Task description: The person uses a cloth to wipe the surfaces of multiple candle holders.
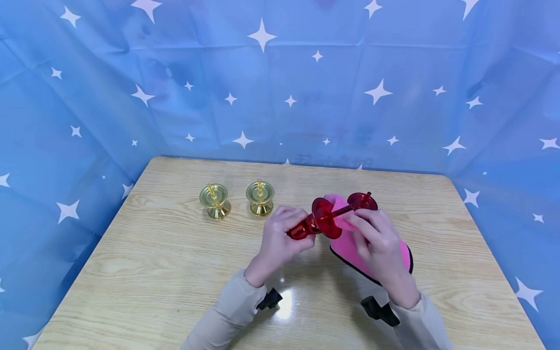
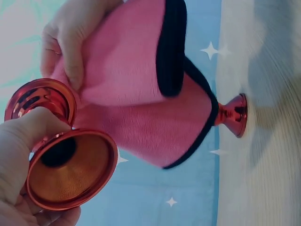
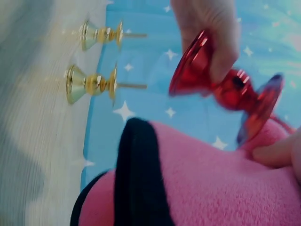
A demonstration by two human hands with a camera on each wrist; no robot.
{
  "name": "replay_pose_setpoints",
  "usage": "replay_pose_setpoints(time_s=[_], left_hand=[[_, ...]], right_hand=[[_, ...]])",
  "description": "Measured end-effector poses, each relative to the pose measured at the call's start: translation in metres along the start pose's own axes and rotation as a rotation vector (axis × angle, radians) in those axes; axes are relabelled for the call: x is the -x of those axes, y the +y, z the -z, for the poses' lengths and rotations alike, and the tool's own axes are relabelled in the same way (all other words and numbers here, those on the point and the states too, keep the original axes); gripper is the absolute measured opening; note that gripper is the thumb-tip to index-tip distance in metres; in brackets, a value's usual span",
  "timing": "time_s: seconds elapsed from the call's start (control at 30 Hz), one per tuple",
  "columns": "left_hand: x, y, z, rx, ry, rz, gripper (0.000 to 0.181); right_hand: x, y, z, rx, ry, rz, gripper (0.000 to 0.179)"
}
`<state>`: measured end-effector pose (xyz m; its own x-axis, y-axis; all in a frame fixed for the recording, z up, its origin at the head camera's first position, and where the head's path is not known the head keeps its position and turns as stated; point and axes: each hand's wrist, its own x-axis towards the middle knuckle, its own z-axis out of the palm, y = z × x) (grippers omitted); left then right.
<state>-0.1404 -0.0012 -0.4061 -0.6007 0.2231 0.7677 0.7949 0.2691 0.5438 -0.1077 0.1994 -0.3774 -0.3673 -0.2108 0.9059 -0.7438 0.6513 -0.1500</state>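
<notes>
- One red candle holder [image 1: 323, 218] tilts right of the frame's centre, left hand [image 1: 280, 238] gripping its lower part.
- Right hand [image 1: 379, 243] pinches pink cloth [image 1: 352, 249] beside its dish [image 1: 331, 227].
- Wiping seems the step in hand.
- Next move likely calls for a steady left grip, cloth turning round the dish, clear of the second red holder [image 1: 359, 199] behind.

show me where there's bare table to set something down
Bare table lies between its left edge and the left gold candlestick, and between the pink cloth and the right edge. It's crowded around the left hand, right hand and red candlesticks.
</notes>
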Motion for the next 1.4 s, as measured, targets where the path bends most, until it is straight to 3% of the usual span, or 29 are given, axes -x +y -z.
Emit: replay_pose_setpoints(time_s=[0.13,0.27,0.4,0.53,0.63,0.77,0.9,1.07,1.17,1.27,1.33,1.4], left_hand=[[0.0,-0.001,-0.002,-0.12,0.022,-0.05,0.024],[-0.002,0.002,-0.005,-0.258,0.04,-0.126,0.025],[-0.003,0.005,-0.005,-0.28,0.062,-0.145,0.026],[-0.003,0.005,-0.003,-0.181,0.075,-0.124,0.026],[-0.003,0.005,-0.001,-0.073,0.036,-0.1,0.026],[-0.002,0.005,0.001,0.135,-0.139,0.012,0.028],[-0.001,0.006,0.003,0.374,-0.344,0.156,0.031],[-0.002,0.004,0.004,0.524,-0.493,0.157,0.025],[-0.002,0.004,0.007,0.561,-0.5,0.18,0.024],[-0.002,0.003,0.01,0.573,-0.448,0.241,0.028],[-0.002,0.003,0.012,0.568,-0.395,0.282,0.029],[-0.002,0.003,0.012,0.55,-0.342,0.315,0.026]], right_hand=[[-0.001,-0.015,0.005,0.002,-0.031,-0.003,0.026],[-0.007,-0.036,0.004,-0.009,0.042,-0.052,0.026],[-0.008,-0.047,0.0,0.004,0.103,-0.089,0.025],[-0.006,-0.04,0.002,0.003,0.086,-0.067,0.025],[-0.005,-0.025,0.003,-0.063,0.076,-0.063,0.025],[-0.012,-0.005,0.002,-0.203,0.102,-0.094,0.028],[-0.024,0.009,-0.001,-0.335,0.079,-0.018,0.027],[-0.031,0.02,-0.006,-0.415,0.028,0.164,0.027],[-0.032,0.022,-0.005,-0.386,-0.001,0.202,0.028],[-0.028,0.023,-0.001,-0.37,-0.034,0.165,0.03],[-0.021,0.024,0.003,-0.376,-0.058,0.097,0.03],[-0.013,0.025,0.007,-0.415,-0.078,-0.035,0.023]])
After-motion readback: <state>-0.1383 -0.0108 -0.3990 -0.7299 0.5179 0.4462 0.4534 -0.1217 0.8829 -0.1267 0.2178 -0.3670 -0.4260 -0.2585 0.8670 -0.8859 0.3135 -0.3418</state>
